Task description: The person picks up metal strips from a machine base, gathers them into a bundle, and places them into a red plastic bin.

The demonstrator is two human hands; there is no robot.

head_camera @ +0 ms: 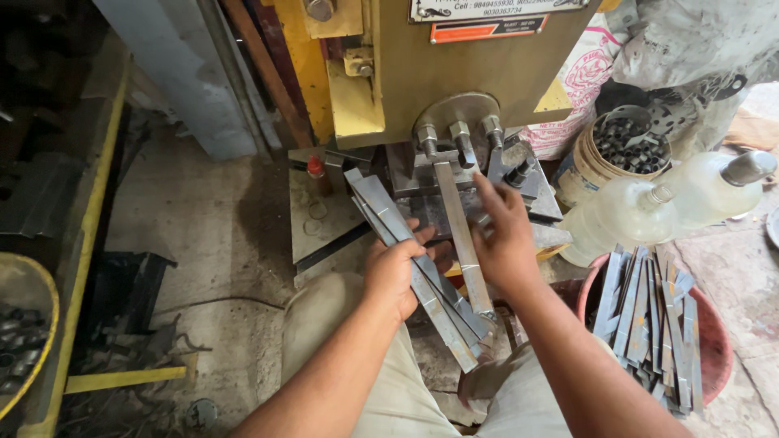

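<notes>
My left hand (395, 272) grips a bundle of long flat metal strips (381, 209) that slants from the press bed down toward my lap. My right hand (505, 235) rests on a single flat metal strip (455, 211) whose far end lies under the tooling of a yellow-brown press machine (454, 73). The strip's near end (480, 296) pokes out below my right hand. Both hands sit side by side in front of the press bed (324, 223).
A red tub (714, 332) at the right holds several cut metal strips (649, 316). Behind it stand two translucent plastic jugs (625, 215) and a bucket of small metal rings (629, 142). A yellow-rimmed basket (28, 324) sits at far left on the dirty concrete floor.
</notes>
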